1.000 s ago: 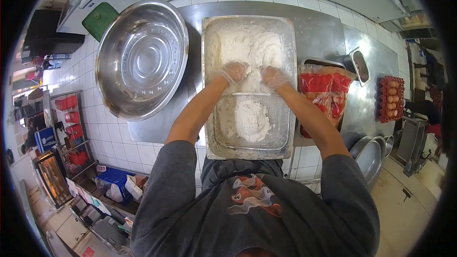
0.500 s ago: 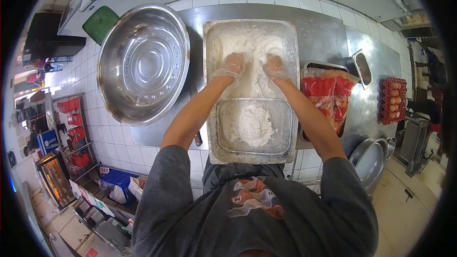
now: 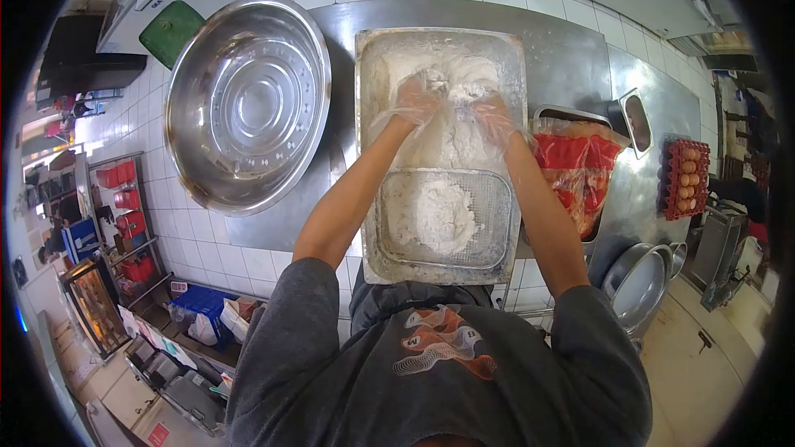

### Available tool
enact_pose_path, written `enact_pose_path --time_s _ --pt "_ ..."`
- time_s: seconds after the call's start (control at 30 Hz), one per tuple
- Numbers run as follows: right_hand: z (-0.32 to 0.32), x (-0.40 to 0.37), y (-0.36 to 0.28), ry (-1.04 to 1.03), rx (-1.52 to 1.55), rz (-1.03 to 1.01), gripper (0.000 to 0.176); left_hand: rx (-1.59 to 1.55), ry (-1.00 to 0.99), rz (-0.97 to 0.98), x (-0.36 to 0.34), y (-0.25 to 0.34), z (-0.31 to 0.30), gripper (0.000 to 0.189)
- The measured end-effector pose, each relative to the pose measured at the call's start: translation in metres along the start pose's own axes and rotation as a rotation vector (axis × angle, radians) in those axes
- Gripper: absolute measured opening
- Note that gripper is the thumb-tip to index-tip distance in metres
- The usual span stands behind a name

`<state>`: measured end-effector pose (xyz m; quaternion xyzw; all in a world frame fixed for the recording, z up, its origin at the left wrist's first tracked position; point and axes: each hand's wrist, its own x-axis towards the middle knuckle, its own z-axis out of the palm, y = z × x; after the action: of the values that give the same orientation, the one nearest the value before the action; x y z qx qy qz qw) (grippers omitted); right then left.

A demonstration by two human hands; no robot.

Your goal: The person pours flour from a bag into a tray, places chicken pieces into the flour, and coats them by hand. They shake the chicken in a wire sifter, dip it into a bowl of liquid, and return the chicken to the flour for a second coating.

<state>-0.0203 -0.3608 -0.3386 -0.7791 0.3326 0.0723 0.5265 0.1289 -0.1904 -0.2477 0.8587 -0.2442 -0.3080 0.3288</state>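
Note:
A deep metal tray [image 3: 361, 99] with white flour [image 3: 464, 145] in its far part lies in front of me. Both hands wear clear plastic gloves. My left hand [image 3: 418, 99] is in the flour, its fingers curled inward around something white and floury that I cannot make out. Close by on the right, my right hand [image 3: 492, 114] also reaches into the flour, fingers bent toward the left hand, their tips hidden by white powder. Nearest my body, a mesh basket [image 3: 493, 223] rests inside the tray with a heap of flour [image 3: 443, 215] on it.
On the left stands a large steel bowl [image 3: 186, 108], beside a green lid-like object [image 3: 171, 33]. To the right are a pan with red and clear plastic packaging [image 3: 571, 161], a small metal container [image 3: 636, 120] and a red egg tray [image 3: 684, 180]. Metal pots [image 3: 638, 281] stand lower right.
Both hands have moved closer together in the flour, the left one rightward and slightly away from me. Floury white matter now shows at the fingertips. The view has shifted slightly.

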Motion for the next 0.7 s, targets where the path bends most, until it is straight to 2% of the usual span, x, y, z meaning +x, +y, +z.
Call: enact_pose_path --time_s 0.07,0.17,0.23,0.33,0.37,0.43,0.5,0.57,0.63,0.7 --pt "-0.008 -0.029 -0.051 0.025 0.168 0.197 0.038 -0.37 -0.171 -0.2 -0.012 0.023 -0.016 0.043" --pt "-0.021 -0.064 -0.107 0.035 0.184 0.341 0.04 -0.512 -0.119 0.017 -0.018 -0.007 0.004 0.042" --pt "-0.025 -0.084 -0.132 0.026 0.124 0.403 0.042 -0.48 -0.121 0.003 -0.031 -0.007 0.001 0.043" --pt "-0.002 -0.061 -0.062 0.23 0.245 0.26 0.048 -0.343 -0.089 -0.092 -0.065 0.012 -0.021 0.043" --pt "-0.012 -0.063 -0.068 0.201 0.139 0.219 0.055 -0.281 -0.074 -0.135 -0.081 0.025 -0.034 0.043" --pt "-0.03 -0.07 -0.089 0.147 -0.038 0.144 0.07 -0.301 -0.282 -0.244 -0.12 0.053 -0.063 0.04" --pt "-0.026 -0.06 -0.097 0.102 -0.152 0.061 0.087 -0.151 -0.45 0.106 -0.15 0.048 -0.056 0.04" --pt "-0.002 -0.056 -0.097 0.2 -0.386 -0.128 0.099 -0.059 -0.474 0.324 -0.161 0.03 -0.045 0.039" --pt "0.024 -0.048 -0.095 0.463 -0.769 -0.441 0.106 -0.02 -0.345 0.433 -0.155 0.009 -0.038 0.038" --pt "0.038 -0.041 -0.091 0.329 -0.813 -0.475 0.108 -0.219 -0.089 0.205 -0.151 0.009 -0.039 0.036"
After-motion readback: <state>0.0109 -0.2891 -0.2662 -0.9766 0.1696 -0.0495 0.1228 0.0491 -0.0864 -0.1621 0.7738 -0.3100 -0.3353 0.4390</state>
